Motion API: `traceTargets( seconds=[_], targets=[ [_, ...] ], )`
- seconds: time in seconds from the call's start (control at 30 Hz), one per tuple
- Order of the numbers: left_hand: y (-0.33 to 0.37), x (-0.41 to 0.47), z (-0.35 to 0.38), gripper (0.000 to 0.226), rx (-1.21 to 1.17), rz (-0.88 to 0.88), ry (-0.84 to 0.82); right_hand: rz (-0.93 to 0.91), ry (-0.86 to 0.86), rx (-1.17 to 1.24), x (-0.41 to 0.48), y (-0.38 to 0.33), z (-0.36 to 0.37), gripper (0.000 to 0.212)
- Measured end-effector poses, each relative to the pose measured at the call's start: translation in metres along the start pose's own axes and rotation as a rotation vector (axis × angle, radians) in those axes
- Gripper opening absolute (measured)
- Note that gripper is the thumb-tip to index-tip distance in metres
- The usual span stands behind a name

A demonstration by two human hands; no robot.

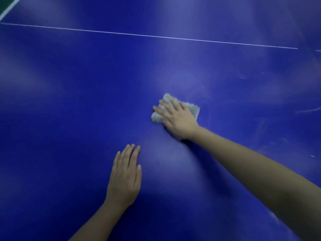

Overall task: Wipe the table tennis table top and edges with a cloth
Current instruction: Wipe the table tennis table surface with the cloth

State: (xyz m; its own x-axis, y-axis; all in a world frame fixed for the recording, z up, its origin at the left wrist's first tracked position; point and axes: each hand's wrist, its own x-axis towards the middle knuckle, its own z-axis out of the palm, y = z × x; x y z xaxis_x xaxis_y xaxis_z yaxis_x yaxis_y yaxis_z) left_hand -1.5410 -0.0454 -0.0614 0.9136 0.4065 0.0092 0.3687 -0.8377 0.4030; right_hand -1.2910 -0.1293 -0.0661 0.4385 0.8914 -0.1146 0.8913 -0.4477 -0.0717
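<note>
The right grip (177, 117) is being pressed flat, fingers straight, on a small pale-grey folded cloth (194, 109), just right of centre on the glossy blue table (69, 101). Pale streaks (305, 110) are lying further right. The left grip (125, 174) is being rested flat at lower centre, holding nothing.

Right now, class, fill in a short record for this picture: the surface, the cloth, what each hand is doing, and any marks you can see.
surface: blue table top, with a thin white line across its far part
cloth: cloth, pale and folded, lying flat on the table top
right hand: right hand, fingers straight and spread, pressing on the cloth
left hand: left hand, flat on the bare table top, nearer the person, holding nothing
marks: pale streaks on the right side of the table top
</note>
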Motion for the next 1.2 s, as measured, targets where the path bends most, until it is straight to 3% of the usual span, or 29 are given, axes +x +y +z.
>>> traceTargets(
  seconds=[0.13, 0.27, 0.33, 0.47, 0.57, 0.63, 0.77, 0.93, 1.2],
  targets=[
    [0.001, -0.001, -0.002, 0.052, -0.006, -0.003, -0.014, -0.270, -0.040, -0.027, -0.097, -0.058, 0.012, 0.053],
    [0.004, -0.003, -0.004, 0.055, 0.032, -0.012, -0.036, -0.473, -0.119, -0.070, -0.117, -0.047, 0.009, 0.049],
    [0.007, -0.005, -0.008, 0.056, 0.019, -0.031, -0.034, -0.345, -0.081, -0.103, -0.081, -0.023, 0.000, 0.048],
    [0.002, -0.017, -0.014, 0.050, 0.077, -0.028, 0.004, 0.237, -0.064, -0.069, -0.002, 0.050, -0.009, 0.056],
    [-0.013, -0.029, -0.012, 0.049, 0.107, -0.043, 0.036, 0.605, 0.043, 0.138, 0.035, 0.073, -0.012, 0.051],
    [-0.019, -0.033, -0.007, 0.048, 0.103, -0.055, 0.039, 0.640, 0.076, 0.165, 0.053, 0.071, -0.012, 0.051],
    [-0.024, -0.030, -0.002, 0.051, 0.121, -0.038, 0.032, 0.373, 0.045, 0.008, 0.058, 0.039, -0.009, 0.052],
    [-0.026, -0.027, -0.003, 0.055, 0.109, -0.048, -0.004, 0.164, 0.080, 0.058, 0.035, -0.001, -0.001, 0.051],
    [-0.021, -0.027, -0.007, 0.052, 0.121, -0.029, 0.026, 0.769, 0.163, 0.172, 0.043, 0.122, -0.015, 0.048]
  ],
)
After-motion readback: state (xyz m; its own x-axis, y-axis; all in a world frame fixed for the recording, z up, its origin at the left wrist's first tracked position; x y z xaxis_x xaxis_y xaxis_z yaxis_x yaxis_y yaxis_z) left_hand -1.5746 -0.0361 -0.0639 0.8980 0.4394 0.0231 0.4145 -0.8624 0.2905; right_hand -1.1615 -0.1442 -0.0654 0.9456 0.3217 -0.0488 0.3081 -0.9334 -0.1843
